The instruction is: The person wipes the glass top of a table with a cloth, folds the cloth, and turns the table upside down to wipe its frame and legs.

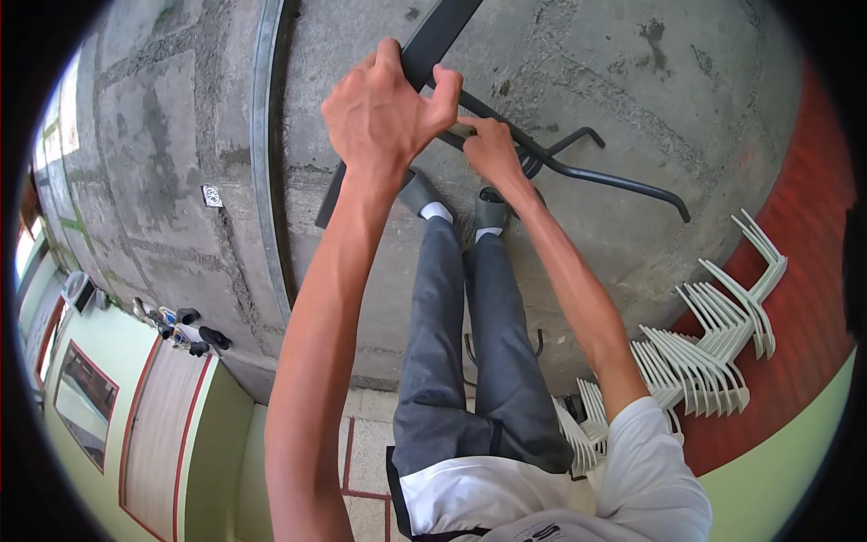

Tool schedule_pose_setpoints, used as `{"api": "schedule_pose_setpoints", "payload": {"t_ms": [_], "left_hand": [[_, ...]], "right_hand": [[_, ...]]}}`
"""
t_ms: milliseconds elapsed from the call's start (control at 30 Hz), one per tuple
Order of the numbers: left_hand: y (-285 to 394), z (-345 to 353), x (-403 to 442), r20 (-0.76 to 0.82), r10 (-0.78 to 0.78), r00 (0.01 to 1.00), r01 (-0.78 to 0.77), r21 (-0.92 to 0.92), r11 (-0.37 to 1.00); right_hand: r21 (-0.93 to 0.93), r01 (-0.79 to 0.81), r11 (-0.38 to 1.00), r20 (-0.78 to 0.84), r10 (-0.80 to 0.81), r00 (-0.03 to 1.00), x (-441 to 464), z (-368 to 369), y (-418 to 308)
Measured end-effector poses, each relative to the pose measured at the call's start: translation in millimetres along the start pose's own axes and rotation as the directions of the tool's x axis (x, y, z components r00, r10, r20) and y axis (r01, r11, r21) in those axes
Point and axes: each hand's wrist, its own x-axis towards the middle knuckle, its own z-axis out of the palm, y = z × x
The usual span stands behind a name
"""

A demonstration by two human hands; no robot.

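Note:
A long dark flat bar runs diagonally in front of me, joined to a frame of dark bent metal tubes whose hooked ends point right. My left hand is closed over the bar from above, fingers curled on its far side and thumb reaching right. Lower and to the right, my right hand touches the tube frame, its index finger stretched left and the other fingers curled by a tube. Part of the joint between bar and tubes is hidden behind my hands. The bar's lower end shows past my left wrist.
Under me lies rough grey concrete. A metal rail runs along it on the left, beside a small patterned white square. Stacked white plastic chairs stand at right on red floor. Shoes sit near a pale green wall.

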Motion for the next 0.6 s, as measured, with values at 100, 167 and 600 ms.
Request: {"api": "schedule_pose_setpoints", "payload": {"t_ms": [100,167,600], "left_hand": [[2.6,0.5,1.6,-0.025,0.037,0.999,-0.037,0.026,0.999],[2.4,1.2,4.5,-0.031,0.050,0.998,-0.049,0.049,0.998],[9.9,-3.6,2.4,0.063,0.004,0.998,-0.012,0.124,0.992]], "right_hand": [[0.094,0.162,0.982,-0.368,-0.117,0.923,-2.1,15.3,1.5],[0.023,0.297,0.955,-0.519,-0.242,0.820,6.7,45.2,10.2],[0.563,-0.135,0.816,-0.076,0.214,0.974,4.9,-33.3,41.3]]}}
